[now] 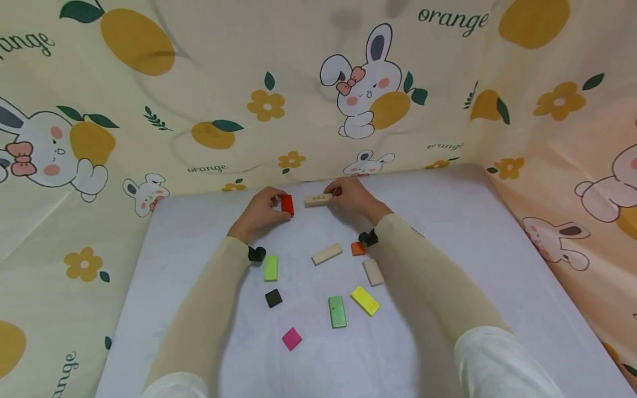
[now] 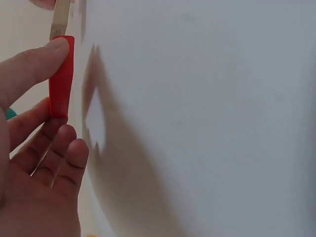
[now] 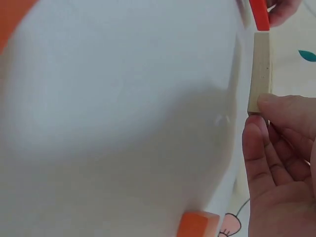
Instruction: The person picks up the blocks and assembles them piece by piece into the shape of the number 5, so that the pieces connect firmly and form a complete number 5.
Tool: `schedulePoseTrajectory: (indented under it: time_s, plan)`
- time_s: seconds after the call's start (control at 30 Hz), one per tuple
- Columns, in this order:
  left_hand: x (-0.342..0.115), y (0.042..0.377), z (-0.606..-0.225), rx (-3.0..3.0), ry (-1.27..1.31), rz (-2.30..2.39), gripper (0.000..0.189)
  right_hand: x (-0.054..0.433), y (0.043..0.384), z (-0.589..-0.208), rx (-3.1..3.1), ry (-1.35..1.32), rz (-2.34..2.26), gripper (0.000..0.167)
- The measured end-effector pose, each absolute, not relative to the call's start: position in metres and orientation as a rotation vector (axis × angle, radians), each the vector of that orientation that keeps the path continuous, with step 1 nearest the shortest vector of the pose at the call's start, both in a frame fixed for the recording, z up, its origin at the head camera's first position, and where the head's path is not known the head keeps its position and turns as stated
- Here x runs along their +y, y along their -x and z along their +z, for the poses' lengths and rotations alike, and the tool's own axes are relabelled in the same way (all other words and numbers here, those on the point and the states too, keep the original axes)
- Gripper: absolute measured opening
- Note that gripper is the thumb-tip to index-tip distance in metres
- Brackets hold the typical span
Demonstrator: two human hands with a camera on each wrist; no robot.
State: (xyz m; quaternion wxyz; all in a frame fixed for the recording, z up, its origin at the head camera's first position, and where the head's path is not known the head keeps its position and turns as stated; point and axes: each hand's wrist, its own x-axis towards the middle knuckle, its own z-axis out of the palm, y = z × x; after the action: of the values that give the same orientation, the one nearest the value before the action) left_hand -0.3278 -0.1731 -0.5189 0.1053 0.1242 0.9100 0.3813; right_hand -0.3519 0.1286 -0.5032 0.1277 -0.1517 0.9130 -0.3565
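**Two blocks pinched, ends close, a gap between them**

Clock centred on the loose blocks, 12 at the far edge of the table [image 1: 199,232].

Left hand [image 1: 261,210], toward 11: thumb and fingertip pinch a red block [image 1: 287,205] by its ends, long side near the 12–6 line in the head view. Remaining fingers loosely bent.

Right hand [image 1: 353,196], toward 1: thumb and forefinger pinch the right end of a wooden block [image 1: 316,200], which lies along 9–3 with its free end toward the red one. Small marking on its face; not legible.

Held blocks: just beside each other, apart in the head view. Whether either touches the tabletop: cannot tell.

Loose on the table: plain block [image 1: 327,254] at 12, nearer the centre; orange block [image 1: 358,249] between 1 and 2; pale block [image 1: 373,272] at 3; yellow block [image 1: 365,301] at 4; green block [image 1: 337,312] at 5; pink block [image 1: 292,339] at 7; black block [image 1: 273,298] between 8 and 9; lime block [image 1: 271,268] between 9 and 10.

Step in hand (judgement): positioning the two held blocks relative to each other. Next move (judgement): calls for steady pinches and level alignment before either hand lets go.
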Motion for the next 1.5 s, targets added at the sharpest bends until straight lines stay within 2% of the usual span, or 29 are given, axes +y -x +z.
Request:
schedulePoseTrajectory:
  time_s: [0.47,1.5]
  plan:
    - [-0.141,0.331,-0.517,2.639,-0.348,1.05,0.064,0.129,0.361,-0.508,2.683,0.424,-0.974,0.031]
    - [-0.137,0.334,-0.52,2.648,-0.408,0.972,0.062,0.121,0.36,-0.518,2.705,0.459,-0.94,0.03]
